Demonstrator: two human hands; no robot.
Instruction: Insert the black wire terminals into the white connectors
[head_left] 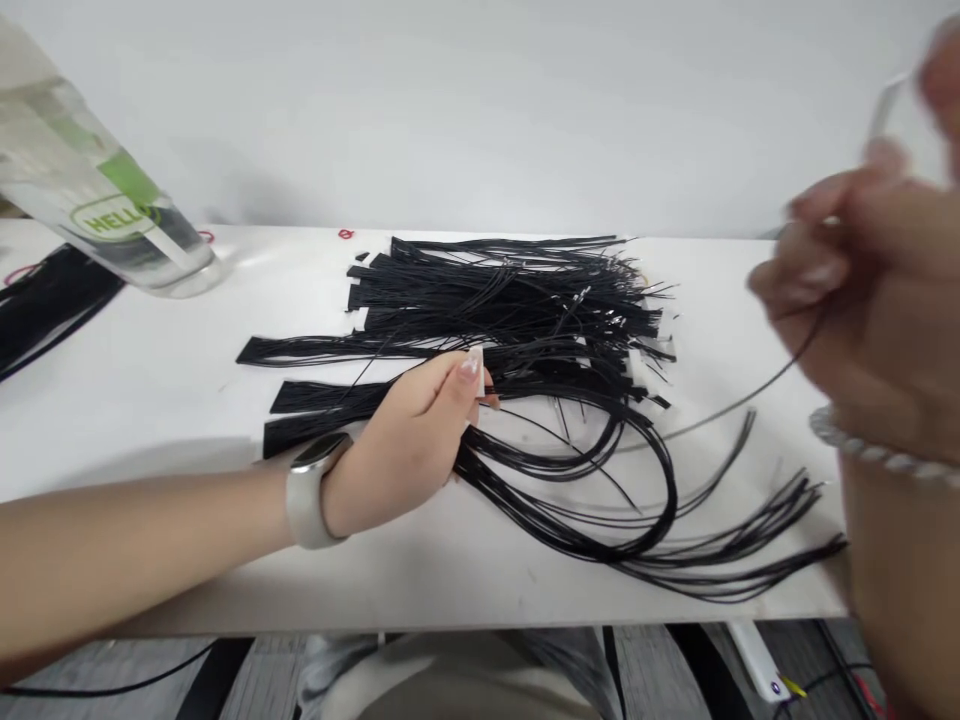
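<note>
My left hand (420, 425), with a pale smartwatch on its wrist, is closed around a bundle of thin black wires (540, 510). Its thumb presses a small white tag (478, 370) at the top of the bundle. The loose ends curve to the right over the table. My right hand (877, 250), blurred and wearing a beaded bracelet, is raised at the right edge. A single black wire (757, 387) runs up into its pinched fingers. Something pale and blurred shows by its fingertips, too smeared to name.
Several flat bundles of black wires (487, 290) lie across the white table (360, 570). At the left stand a clear bottle (142, 220) marked HELLO and more black wires (45, 310). A red loop (346, 234) lies near the wall. Below the front edge is a white power strip (757, 660).
</note>
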